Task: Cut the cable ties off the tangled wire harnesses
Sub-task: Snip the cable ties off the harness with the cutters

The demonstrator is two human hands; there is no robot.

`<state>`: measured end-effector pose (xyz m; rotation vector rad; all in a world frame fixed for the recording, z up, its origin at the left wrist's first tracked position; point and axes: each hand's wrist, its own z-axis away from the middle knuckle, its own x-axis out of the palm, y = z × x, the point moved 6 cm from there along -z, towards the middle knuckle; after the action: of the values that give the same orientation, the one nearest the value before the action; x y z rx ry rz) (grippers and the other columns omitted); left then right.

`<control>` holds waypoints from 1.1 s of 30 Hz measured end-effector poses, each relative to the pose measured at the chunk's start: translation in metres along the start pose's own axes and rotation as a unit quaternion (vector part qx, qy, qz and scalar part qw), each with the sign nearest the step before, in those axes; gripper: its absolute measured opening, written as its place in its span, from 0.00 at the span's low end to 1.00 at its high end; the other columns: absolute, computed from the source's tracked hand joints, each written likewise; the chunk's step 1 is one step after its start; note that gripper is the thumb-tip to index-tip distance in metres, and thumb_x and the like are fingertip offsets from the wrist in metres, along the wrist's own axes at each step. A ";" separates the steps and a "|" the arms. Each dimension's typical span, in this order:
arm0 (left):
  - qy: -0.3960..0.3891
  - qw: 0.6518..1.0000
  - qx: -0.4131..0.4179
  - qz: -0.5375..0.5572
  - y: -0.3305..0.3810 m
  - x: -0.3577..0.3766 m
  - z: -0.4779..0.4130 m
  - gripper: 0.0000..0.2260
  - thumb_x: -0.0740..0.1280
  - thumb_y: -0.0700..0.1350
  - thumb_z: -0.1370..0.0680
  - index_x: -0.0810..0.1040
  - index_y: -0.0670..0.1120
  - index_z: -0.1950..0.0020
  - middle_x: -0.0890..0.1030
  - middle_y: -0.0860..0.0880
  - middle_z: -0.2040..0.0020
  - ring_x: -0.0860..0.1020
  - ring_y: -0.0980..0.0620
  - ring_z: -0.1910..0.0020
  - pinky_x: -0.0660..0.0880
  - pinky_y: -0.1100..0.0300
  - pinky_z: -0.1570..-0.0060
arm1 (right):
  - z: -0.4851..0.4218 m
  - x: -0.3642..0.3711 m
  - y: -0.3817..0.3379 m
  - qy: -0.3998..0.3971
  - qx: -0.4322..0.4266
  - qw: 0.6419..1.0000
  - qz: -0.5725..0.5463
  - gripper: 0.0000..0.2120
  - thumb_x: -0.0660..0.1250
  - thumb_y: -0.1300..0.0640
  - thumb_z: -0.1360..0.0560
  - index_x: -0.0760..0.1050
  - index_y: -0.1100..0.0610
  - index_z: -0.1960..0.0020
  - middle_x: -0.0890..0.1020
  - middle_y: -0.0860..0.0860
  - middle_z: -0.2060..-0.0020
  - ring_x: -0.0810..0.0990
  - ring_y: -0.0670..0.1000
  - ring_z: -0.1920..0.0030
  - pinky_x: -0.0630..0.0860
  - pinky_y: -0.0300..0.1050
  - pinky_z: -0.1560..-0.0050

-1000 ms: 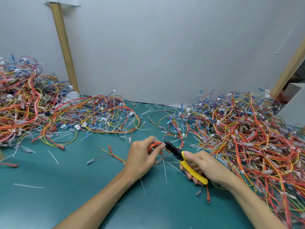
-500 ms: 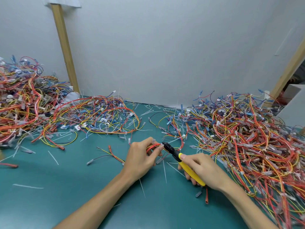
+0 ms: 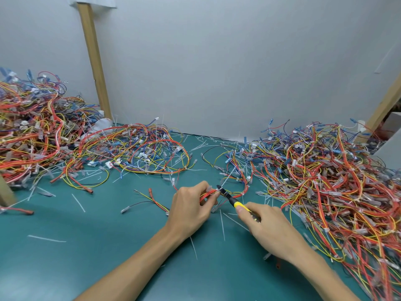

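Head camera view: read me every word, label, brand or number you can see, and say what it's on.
No text can be read in this view.
On the cutters in the right hand: no brand or marking made out.
On the white connectors among the wires: too small to tell.
On the white sheet atop the wooden post: nothing visible.

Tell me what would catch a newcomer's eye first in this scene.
Two huge multicoloured wire tangles sit on the green table: the left heap and the right heap. At centre, the left hand pinches a red wire bundle while the right hand holds yellow-handled cutters at it.
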<state>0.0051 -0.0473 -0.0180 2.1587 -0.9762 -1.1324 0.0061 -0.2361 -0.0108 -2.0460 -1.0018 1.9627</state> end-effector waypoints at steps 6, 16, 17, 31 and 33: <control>-0.002 1.000 -0.004 0.002 -0.002 0.001 0.000 0.11 0.69 0.52 0.22 0.76 0.46 0.60 0.82 0.51 0.68 0.80 0.43 0.69 0.77 0.51 0.63 | -0.001 0.000 -0.001 0.017 -0.005 1.000 0.022 0.26 0.52 0.33 0.25 0.65 0.54 0.67 0.66 0.49 0.77 0.64 0.49 0.72 0.59 0.47 0.70; -0.022 0.994 -0.049 0.092 -0.003 0.001 -0.004 0.05 0.70 0.47 0.23 0.80 0.49 0.58 0.84 0.56 0.66 0.79 0.56 0.75 0.76 0.61 0.66 | -0.006 -0.007 0.020 0.124 0.042 0.990 0.056 0.24 0.54 0.30 0.27 0.73 0.50 0.61 0.74 0.48 0.74 0.74 0.47 0.70 0.69 0.47 0.67; -0.037 0.990 -0.066 0.121 -0.004 0.002 -0.005 0.05 0.70 0.47 0.22 0.81 0.49 0.57 0.84 0.55 0.65 0.79 0.55 0.74 0.75 0.64 0.65 | -0.007 -0.010 0.025 0.137 0.046 0.988 0.047 0.23 0.55 0.31 0.27 0.74 0.49 0.61 0.74 0.48 0.74 0.74 0.47 0.70 0.69 0.46 0.67; -0.345 0.882 -0.279 0.158 0.003 0.034 -0.001 0.05 0.64 0.33 0.22 0.77 0.37 0.47 0.84 0.44 0.59 0.81 0.54 0.68 0.78 0.64 0.65 | -0.015 -0.019 0.068 0.214 0.124 0.894 -0.374 0.17 0.60 0.46 0.19 0.80 0.56 0.52 0.77 0.54 0.68 0.74 0.49 0.72 0.72 0.45 0.74; -0.409 0.861 -0.269 0.137 0.011 0.038 -0.004 0.04 0.63 0.32 0.22 0.78 0.34 0.51 0.83 0.44 0.60 0.81 0.55 0.69 0.79 0.65 0.63 | -0.015 -0.020 0.071 0.217 0.132 0.877 -0.408 0.17 0.60 0.46 0.18 0.80 0.57 0.51 0.77 0.54 0.68 0.75 0.50 0.71 0.72 0.45 0.74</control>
<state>0.0195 -0.0836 -0.0261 1.0293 -1.0657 -1.9389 0.0470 -0.2961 -0.0293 -1.4401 -1.1384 1.0693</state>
